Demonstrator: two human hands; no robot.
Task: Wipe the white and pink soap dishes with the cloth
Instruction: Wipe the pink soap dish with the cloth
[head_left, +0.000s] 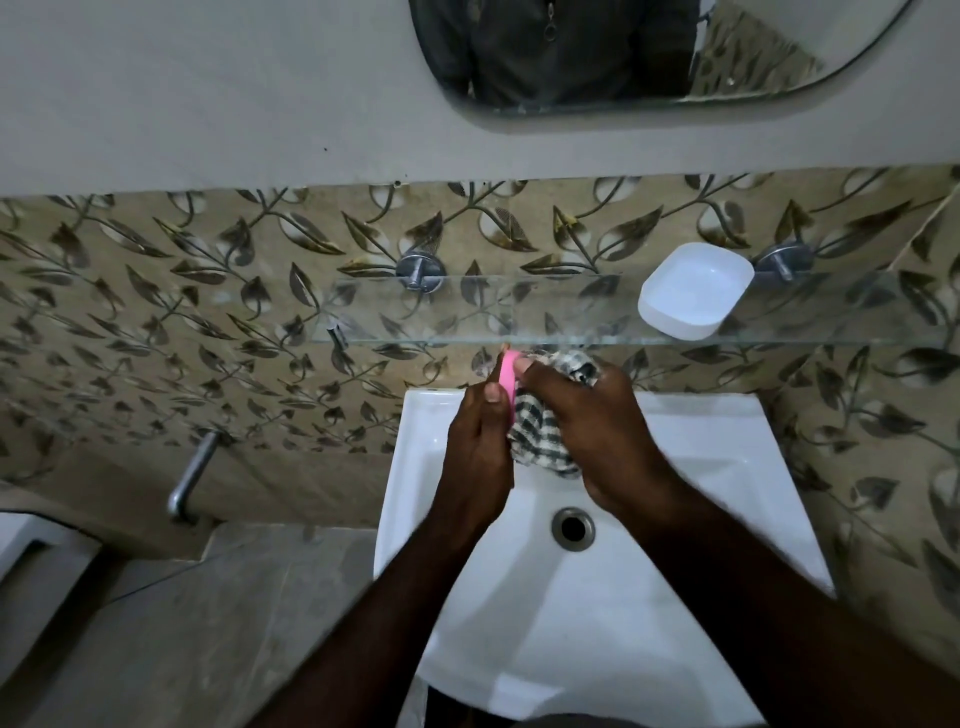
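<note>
My left hand (480, 452) grips the pink soap dish (508, 376) on edge above the back of the white sink (727, 457); only a thin pink strip shows. My right hand (587, 421) holds a checked grey and white cloth (540, 441) pressed against the dish, with the thumb on the pink rim. The white soap dish (693, 291) sits alone on the glass shelf (467, 312), up and to the right of both hands.
The glass shelf hangs on chrome brackets (420, 270) just above my hands. A mirror (623, 52) is on the wall above. A chrome tap (192, 478) juts out at the left. The sink drain (572, 527) lies below my hands.
</note>
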